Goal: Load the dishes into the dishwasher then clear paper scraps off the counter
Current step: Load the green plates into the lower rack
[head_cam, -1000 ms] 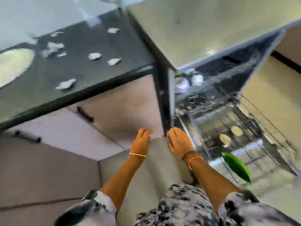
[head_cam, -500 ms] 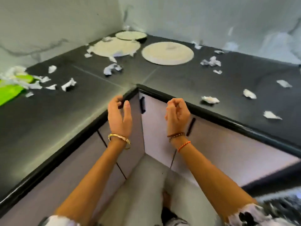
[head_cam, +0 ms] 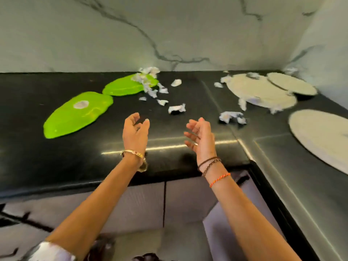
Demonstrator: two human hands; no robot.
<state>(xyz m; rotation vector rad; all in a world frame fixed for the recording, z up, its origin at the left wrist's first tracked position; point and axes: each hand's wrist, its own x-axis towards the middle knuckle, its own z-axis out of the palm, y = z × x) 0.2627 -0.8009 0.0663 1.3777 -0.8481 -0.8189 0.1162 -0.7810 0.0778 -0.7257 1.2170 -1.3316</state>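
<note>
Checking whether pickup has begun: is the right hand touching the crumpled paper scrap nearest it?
Apart. The head view shows bare black counter between the right hand and the crumpled paper scrap.

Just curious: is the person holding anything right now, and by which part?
Nothing is held. The left hand and right hand hover empty, fingers loosely open.

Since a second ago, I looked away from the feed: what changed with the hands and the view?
The view swung from the open dishwasher to the black counter. The left hand and right hand left the dishwasher door and rose, open and empty, over the counter. Paper scraps and green mats lie untouched.
</note>
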